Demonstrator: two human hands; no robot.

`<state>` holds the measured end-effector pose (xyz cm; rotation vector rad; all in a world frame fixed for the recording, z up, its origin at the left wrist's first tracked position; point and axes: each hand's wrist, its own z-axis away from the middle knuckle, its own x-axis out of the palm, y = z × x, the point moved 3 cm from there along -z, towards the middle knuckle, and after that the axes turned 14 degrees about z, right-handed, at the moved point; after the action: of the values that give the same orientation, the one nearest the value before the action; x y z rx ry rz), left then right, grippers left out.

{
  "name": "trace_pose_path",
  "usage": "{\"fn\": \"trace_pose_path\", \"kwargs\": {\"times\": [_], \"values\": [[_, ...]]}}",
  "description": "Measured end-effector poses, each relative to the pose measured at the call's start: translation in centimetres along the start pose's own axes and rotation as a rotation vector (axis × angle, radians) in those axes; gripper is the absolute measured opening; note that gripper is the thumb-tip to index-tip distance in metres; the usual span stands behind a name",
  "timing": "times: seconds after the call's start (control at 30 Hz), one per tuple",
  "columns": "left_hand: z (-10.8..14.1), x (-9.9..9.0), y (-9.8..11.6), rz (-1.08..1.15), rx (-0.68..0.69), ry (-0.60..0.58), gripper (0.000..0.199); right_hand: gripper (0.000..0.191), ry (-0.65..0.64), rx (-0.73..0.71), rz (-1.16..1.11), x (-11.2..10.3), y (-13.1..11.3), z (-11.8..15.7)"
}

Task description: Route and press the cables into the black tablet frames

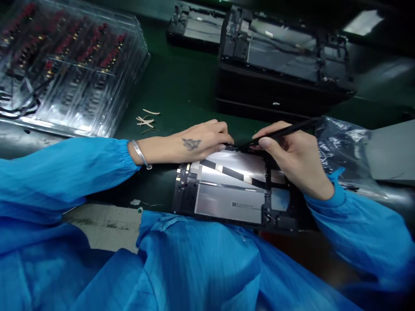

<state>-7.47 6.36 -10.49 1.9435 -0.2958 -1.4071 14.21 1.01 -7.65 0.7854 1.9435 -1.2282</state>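
An opened tablet (230,205), with a black frame, silver inner plates and a dark ribbon cable (227,172), lies flat at the table's front edge. My left hand (202,140) rests over its far edge, fingers curled together at a small black part; what the fingertips hold is hidden. In my right hand (288,149) are slim black tweezers (292,128), held like a pen between thumb and fingers. Their tip points left to the same far edge, close to my left fingertips. The exact contact at the tip is too dark to tell.
Clear plastic trays (126,86) with red and black small parts stand at the left. Several pale strips (145,121) lie beside them. More tablet housings are stacked (279,90) at the back. A clear plastic bag (343,144) lies right of my right hand.
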Motion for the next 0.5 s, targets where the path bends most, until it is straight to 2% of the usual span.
{"fn": "trace_pose_path", "kwargs": {"times": [0.27,0.5], "values": [[0.29,0.15,-0.27,-0.013,0.055,0.017,0.037,0.015,-0.021,-0.013,0.018,0.02,0.02,0.09],[0.19,0.10,-0.17,-0.017,0.034,0.013,0.035,0.017,-0.009,0.053,-0.093,-0.02,0.06,0.17]]}}
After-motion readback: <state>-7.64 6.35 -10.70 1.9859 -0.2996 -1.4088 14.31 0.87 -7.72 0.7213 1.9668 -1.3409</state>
